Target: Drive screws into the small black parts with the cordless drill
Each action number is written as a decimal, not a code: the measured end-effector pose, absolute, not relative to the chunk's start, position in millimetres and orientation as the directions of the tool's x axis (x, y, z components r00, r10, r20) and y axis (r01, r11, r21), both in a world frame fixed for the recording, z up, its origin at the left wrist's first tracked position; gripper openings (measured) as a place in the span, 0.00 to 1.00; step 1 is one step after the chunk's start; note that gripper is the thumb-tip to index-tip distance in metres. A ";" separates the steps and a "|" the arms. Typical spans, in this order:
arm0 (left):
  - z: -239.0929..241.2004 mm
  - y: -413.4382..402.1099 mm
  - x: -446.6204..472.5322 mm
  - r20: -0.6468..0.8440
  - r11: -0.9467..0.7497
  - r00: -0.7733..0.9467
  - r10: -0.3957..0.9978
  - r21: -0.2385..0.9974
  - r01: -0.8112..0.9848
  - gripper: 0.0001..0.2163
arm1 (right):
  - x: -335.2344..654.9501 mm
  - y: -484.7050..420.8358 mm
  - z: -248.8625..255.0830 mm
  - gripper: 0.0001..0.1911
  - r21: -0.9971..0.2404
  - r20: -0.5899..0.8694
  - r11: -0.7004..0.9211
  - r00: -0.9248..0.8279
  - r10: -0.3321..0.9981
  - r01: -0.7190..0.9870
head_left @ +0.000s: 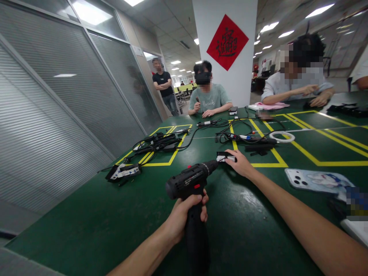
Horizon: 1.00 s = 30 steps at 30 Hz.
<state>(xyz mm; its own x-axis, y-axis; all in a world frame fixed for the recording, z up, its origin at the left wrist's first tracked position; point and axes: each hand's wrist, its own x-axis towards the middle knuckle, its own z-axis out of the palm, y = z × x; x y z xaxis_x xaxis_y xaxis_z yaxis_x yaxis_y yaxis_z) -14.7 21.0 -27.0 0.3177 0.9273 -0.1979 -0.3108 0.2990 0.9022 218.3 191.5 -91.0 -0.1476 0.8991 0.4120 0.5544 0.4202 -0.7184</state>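
Observation:
My left hand (pixel 186 212) is wrapped round the grip of a black cordless drill (pixel 188 180) with red buttons. The drill's chuck points away and to the right, and its tip comes close to a small black-and-white part (pixel 225 157). Whether the tip touches that part I cannot tell. Closed on the right end of the part is my right hand (pixel 238 163), which steadies it at the tabletop. The exact kind of this small part does not show.
Tangled black cables (pixel 161 143) lie left of centre, with black-and-white pieces (pixel 123 172) before them. More tools and cables (pixel 247 138) lie beyond my right hand, near a white ring (pixel 281 137). A phone (pixel 319 180) rests at right. People sit across the green table (pixel 94 214).

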 end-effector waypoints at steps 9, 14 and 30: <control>-25.8 21.4 -14.5 -0.192 0.290 0.315 0.930 0.909 -0.300 0.10 | 217.0 193.1 -92.4 0.20 -0.720 0.411 0.417 -0.143 0.900 0.555; -27.0 21.6 -14.8 -0.190 0.289 0.316 0.930 0.908 -0.303 0.10 | 217.6 191.9 -91.7 0.20 -0.724 0.411 0.417 -0.142 0.901 0.549; -27.9 22.1 -14.7 -0.187 0.289 0.322 0.928 0.907 -0.307 0.09 | 218.2 194.8 -95.9 0.20 -0.711 0.429 0.431 -0.143 0.892 0.555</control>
<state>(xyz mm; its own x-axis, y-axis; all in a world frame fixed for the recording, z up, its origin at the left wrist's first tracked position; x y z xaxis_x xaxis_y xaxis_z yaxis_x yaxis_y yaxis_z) -14.7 22.1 -27.9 0.3220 0.9281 -0.1867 -0.3070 0.2890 0.9068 218.2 194.8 -95.9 -0.1429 0.8920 0.4288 0.5551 0.4309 -0.7115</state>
